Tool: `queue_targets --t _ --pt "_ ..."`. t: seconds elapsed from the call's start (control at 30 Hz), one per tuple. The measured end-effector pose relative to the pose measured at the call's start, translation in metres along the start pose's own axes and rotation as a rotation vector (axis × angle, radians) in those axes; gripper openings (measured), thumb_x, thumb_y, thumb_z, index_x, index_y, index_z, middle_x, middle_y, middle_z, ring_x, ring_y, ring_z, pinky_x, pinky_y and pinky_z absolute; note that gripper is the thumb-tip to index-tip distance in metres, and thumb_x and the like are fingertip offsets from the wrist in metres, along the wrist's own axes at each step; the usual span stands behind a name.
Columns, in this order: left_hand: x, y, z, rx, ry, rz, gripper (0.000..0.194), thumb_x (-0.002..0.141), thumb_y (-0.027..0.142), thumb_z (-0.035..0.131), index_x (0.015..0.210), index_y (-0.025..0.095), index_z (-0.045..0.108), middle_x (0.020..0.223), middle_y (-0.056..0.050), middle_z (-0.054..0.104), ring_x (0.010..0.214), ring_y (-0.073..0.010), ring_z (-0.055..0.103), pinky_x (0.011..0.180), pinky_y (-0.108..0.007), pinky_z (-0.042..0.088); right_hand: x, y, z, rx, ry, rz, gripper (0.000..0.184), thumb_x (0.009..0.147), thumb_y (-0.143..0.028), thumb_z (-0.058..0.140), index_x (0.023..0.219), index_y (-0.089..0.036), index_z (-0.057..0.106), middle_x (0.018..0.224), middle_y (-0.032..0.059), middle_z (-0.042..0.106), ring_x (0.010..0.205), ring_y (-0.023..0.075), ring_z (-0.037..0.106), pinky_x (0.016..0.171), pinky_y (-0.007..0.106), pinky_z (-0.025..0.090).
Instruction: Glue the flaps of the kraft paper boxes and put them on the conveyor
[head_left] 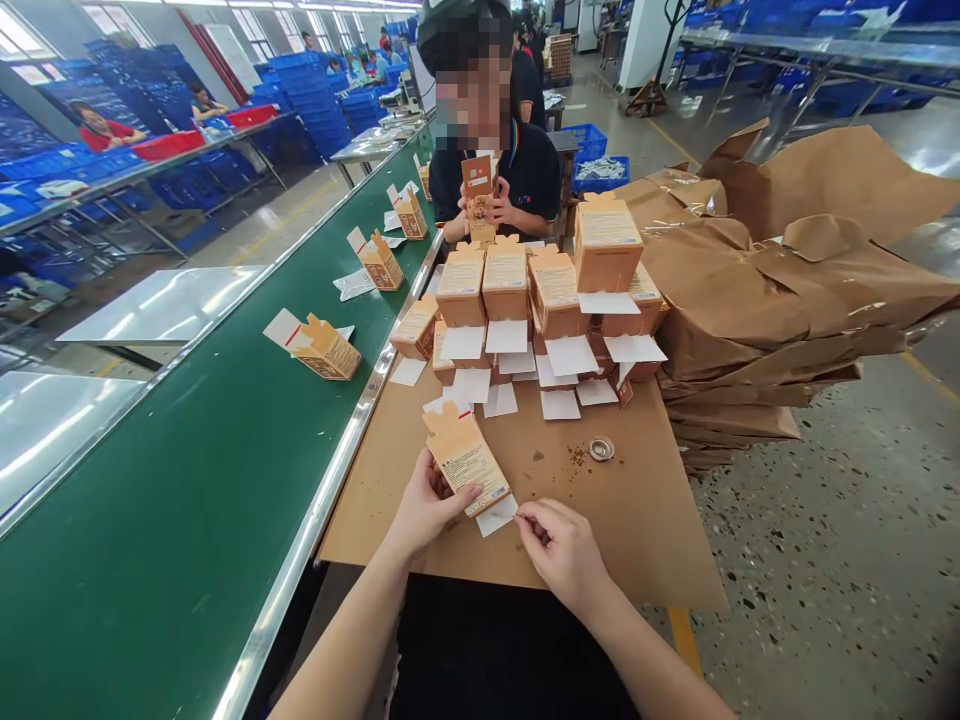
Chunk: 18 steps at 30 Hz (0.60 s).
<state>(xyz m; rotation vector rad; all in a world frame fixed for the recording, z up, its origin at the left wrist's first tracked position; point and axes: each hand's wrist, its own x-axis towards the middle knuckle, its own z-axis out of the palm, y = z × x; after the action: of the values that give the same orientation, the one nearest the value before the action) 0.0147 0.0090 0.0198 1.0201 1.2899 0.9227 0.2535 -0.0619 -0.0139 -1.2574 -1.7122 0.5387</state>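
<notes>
Clamped in the left hand (424, 508) over the brown cardboard sheet (637, 540), the printed carton (469, 460) could crease if the right hand (566, 550), fingertips pinched together at its white flap (496, 516), pulls unevenly.

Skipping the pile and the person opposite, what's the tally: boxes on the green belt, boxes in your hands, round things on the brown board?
Boxes on green belt: 4 visible
Box in left hand: 1
Round object on brown board: 1
Total: 6

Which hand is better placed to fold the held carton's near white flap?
Probably the right hand: it is at the corner of the near white flap, while the left hand grips the carton.
</notes>
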Motion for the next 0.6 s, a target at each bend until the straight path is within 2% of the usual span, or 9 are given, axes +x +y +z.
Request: queue_targets --t 0.13,0.23,0.37,0.47,0.6 --pt "-0.004 -0.004 0.001 -0.008 -0.001 0.002 0.091 0.069 0.06 0.114 0.139 0.026 0.067 0.135 -0.015 0.09 0.127 -0.0391 0.089 0.111 -0.055 0.073 0.001 0.005 -0.011 0.012 0.014 0.004 0.029 0.115 -0.017 0.061 0.092 -0.026 0.075 0.074 -0.0018 0.068 0.061 0.014 0.064 0.063 0.022 0.055" --pt "-0.009 -0.017 0.004 0.025 0.036 0.051 0.087 0.067 0.059 0.114 0.134 0.026 0.07 0.132 -0.014 0.09 0.126 -0.0412 0.088 0.112 -0.059 0.073 -0.002 0.003 -0.03 0.016 0.038 0.028 0.026 0.116 -0.018 0.063 0.096 -0.026 0.077 0.077 -0.0011 0.07 0.063 0.0146 0.066 0.064 0.022 0.057" --pt "-0.022 -0.031 0.011 0.129 0.054 0.124 0.078 0.07 0.052 0.111 0.136 0.031 0.074 0.131 -0.014 0.088 0.129 -0.0449 0.086 0.113 -0.064 0.072 -0.011 0.001 -0.058 0.044 0.087 0.085 0.025 0.118 -0.021 0.066 0.097 -0.026 0.079 0.078 -0.0009 0.072 0.059 0.0133 0.066 0.057 0.021 0.055" --pt "-0.032 -0.037 0.015 0.207 0.077 0.16 0.073 0.074 0.051 0.107 0.137 0.033 0.075 0.129 -0.013 0.088 0.124 -0.044 0.087 0.109 -0.062 0.073 -0.019 0.001 -0.072 0.069 0.126 0.137 0.023 0.116 -0.023 0.07 0.096 -0.026 0.08 0.077 -0.0016 0.073 0.056 0.0123 0.066 0.055 0.021 0.055" --pt "-0.04 -0.047 0.014 0.32 0.114 0.175 0.073 0.078 0.05 0.106 0.141 0.036 0.073 0.128 -0.01 0.088 0.116 -0.0403 0.087 0.099 -0.055 0.074 -0.028 0.002 -0.079 0.093 0.158 0.185 0.024 0.116 -0.025 0.071 0.094 -0.026 0.081 0.076 -0.0018 0.073 0.054 0.0119 0.066 0.054 0.02 0.055"
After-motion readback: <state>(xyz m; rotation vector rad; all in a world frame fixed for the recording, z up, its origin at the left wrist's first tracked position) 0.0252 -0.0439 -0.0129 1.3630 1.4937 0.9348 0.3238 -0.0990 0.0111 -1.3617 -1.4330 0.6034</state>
